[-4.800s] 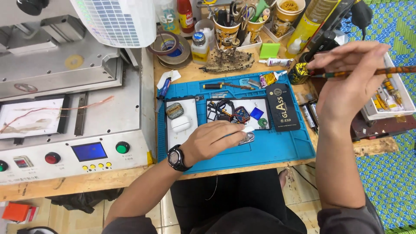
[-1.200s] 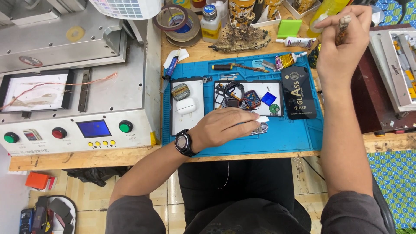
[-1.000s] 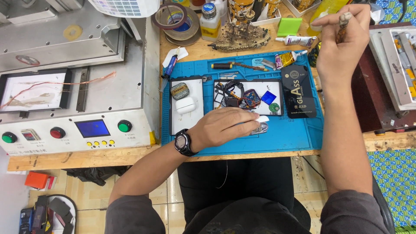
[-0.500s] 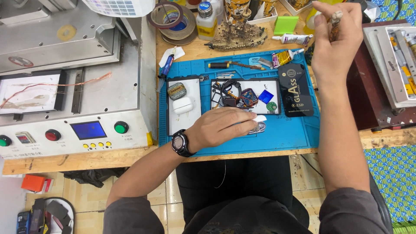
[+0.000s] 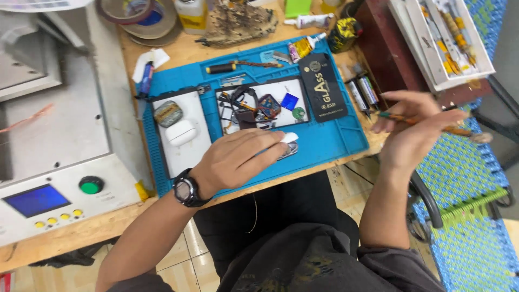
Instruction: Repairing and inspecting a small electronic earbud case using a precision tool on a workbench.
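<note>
1. Pale, grainy wood made up the tabletop point(image 5: 70, 232), and a ribbed blue rubber mat point(image 5: 335, 143) with shallow moulded compartments lay across most of it.
2. A grey metal machine point(image 5: 54, 140) with a blue screen, a green round knob and small yellow buttons stood at the left of the mat.
3. The left hand point(image 5: 240, 157), a black wristwatch point(image 5: 187, 189) on its wrist, lay palm down on the mat's near edge, its fingers curled over a small silvery device point(image 5: 289, 148) and pressing it flat; a white tip showed at the fingertips.
4. The right hand point(image 5: 416, 132) hovered past the tabletop's right edge, fingers loosely closed round a thin, wooden-looking tool point(image 5: 432, 125) held nearly level.
5. A white compartment held a mottled oval stone-like case point(image 5: 168, 113) and a smooth white earbud case point(image 5: 181, 132); the next one held tangled cables, a blue square chip and a green disc.
6. A flat black packet point(image 5: 323, 86) lay tilted on the mat's right part.
7. Against the frame half a second before, the right hand had dropped from high above the far clutter to the tabletop's right side, and the view had swung so the mat sat tilted; the left hand had stayed on the device.
8. The device was mostly hidden under the fingers, so its kind could not be made out, and the tool's tip was blurred.
</note>
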